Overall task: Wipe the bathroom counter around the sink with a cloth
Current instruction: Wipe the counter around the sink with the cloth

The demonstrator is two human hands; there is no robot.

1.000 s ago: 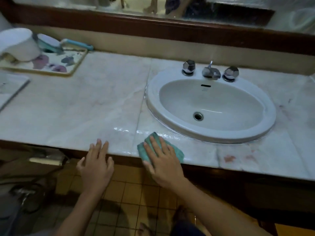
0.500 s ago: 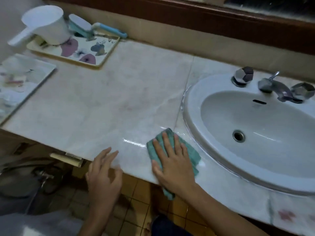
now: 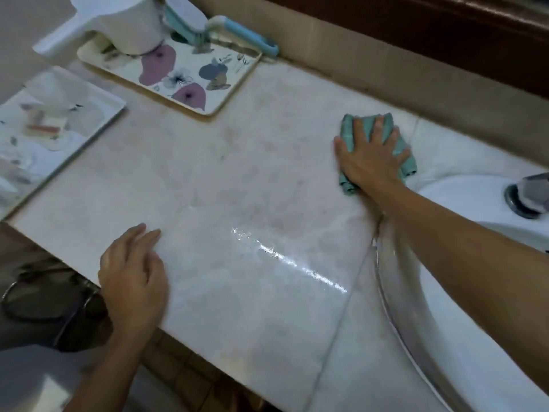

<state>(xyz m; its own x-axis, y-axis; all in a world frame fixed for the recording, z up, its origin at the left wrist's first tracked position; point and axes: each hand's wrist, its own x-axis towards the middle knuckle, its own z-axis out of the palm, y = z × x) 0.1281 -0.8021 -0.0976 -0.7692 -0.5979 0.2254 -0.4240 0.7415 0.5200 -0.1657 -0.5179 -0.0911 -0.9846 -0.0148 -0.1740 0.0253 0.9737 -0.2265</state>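
Observation:
A pale marble counter [image 3: 237, 179] fills the view, with a wet shiny streak near its front. The white sink [image 3: 463, 316] sits at the right, its rim partly under my forearm. My right hand [image 3: 371, 157] lies flat, fingers spread, pressing a teal cloth [image 3: 347, 135] onto the counter near the back wall, just left of the sink. My left hand [image 3: 133, 278] rests on the counter's front edge, fingers apart and holding nothing.
A floral tray [image 3: 184, 81] at the back left carries a white scoop [image 3: 124, 22] and a teal-handled brush [image 3: 234, 31]. A second white tray [image 3: 53, 135] with small items sits at the far left. A chrome tap knob [image 3: 528, 194] stands at the right edge.
My right hand has slid the cloth from the counter's front edge to the back, beside the sink. The view has shifted left and closer. My left hand stays at the front edge.

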